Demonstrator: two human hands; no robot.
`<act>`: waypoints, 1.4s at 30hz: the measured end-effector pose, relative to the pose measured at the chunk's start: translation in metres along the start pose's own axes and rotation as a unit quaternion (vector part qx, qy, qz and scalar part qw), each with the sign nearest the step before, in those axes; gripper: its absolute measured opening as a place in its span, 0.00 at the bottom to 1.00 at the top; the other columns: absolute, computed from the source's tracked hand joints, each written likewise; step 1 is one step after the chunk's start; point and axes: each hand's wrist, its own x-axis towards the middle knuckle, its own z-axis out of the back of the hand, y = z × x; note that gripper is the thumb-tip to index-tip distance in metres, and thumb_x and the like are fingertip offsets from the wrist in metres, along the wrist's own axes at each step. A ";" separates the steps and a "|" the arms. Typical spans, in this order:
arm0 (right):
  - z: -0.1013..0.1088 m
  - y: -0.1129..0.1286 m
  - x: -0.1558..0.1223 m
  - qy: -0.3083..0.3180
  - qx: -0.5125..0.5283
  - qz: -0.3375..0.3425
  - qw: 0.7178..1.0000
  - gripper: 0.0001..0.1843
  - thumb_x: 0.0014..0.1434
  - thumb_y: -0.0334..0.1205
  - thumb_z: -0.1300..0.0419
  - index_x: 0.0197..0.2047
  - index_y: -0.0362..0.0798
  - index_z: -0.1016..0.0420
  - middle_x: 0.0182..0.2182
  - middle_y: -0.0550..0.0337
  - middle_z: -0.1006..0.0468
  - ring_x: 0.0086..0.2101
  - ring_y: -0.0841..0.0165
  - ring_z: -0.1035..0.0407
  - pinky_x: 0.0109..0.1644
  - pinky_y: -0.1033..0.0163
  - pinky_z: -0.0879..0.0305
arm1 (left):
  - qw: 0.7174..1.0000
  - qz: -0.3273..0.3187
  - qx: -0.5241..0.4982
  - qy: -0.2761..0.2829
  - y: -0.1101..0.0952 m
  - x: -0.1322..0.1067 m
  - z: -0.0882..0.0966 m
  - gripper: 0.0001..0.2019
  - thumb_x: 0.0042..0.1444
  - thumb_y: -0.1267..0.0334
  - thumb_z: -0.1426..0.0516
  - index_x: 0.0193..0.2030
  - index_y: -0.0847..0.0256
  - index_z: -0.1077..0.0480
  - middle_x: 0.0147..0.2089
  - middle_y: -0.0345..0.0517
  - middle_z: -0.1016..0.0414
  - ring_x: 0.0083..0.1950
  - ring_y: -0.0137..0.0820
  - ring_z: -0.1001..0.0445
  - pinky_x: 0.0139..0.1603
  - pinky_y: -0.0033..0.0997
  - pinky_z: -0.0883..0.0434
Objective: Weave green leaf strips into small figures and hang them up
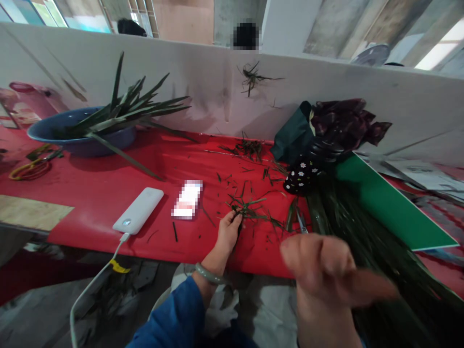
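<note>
My left hand (228, 231), with a green bangle on its wrist, is closed on a small woven piece of green leaf strips (248, 210) lying on the red table cover (108, 188). My right hand (326, 268) is raised close to the camera and blurred, its fingers curled; I cannot make out anything in it. A thick bundle of long dark green leaves (362, 241) lies under and beyond that hand. Scissors (300, 222) lie partly hidden beside the bundle.
A white power bank (138, 210) with a cable and a phone (187, 199) lie left of my hand. A blue basin (81, 133) holds long leaves at the far left, with yellow-handled scissors (31, 169) near it. A green board (391, 203), dark cloth and a white partition stand behind.
</note>
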 end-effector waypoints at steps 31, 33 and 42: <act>0.057 -0.163 0.129 0.012 -0.502 -0.171 0.848 0.13 0.52 0.39 0.54 0.36 0.48 0.30 0.29 0.59 0.24 0.32 0.70 0.32 0.34 0.68 0.40 | 0.997 0.006 -0.058 -0.050 -0.002 0.001 -0.001 0.14 0.45 0.58 0.45 0.38 0.62 0.35 0.22 0.33 0.36 0.19 0.18 0.40 0.19 0.18 0.42; 0.062 -0.164 0.132 -0.013 -0.480 -0.169 0.861 0.12 0.51 0.39 0.53 0.34 0.48 0.30 0.27 0.59 0.24 0.31 0.69 0.32 0.33 0.68 0.40 | 0.997 0.004 -0.065 -0.047 -0.003 0.000 -0.003 0.14 0.44 0.59 0.44 0.38 0.62 0.35 0.22 0.34 0.35 0.20 0.18 0.39 0.20 0.18 0.41; 0.034 -0.160 0.082 0.046 -0.249 -0.190 0.948 0.11 0.50 0.40 0.50 0.34 0.47 0.30 0.26 0.60 0.26 0.27 0.70 0.33 0.33 0.66 0.39 | 0.995 0.019 -0.077 -0.058 -0.005 0.000 -0.001 0.14 0.46 0.60 0.45 0.39 0.62 0.36 0.25 0.36 0.33 0.20 0.18 0.37 0.21 0.17 0.41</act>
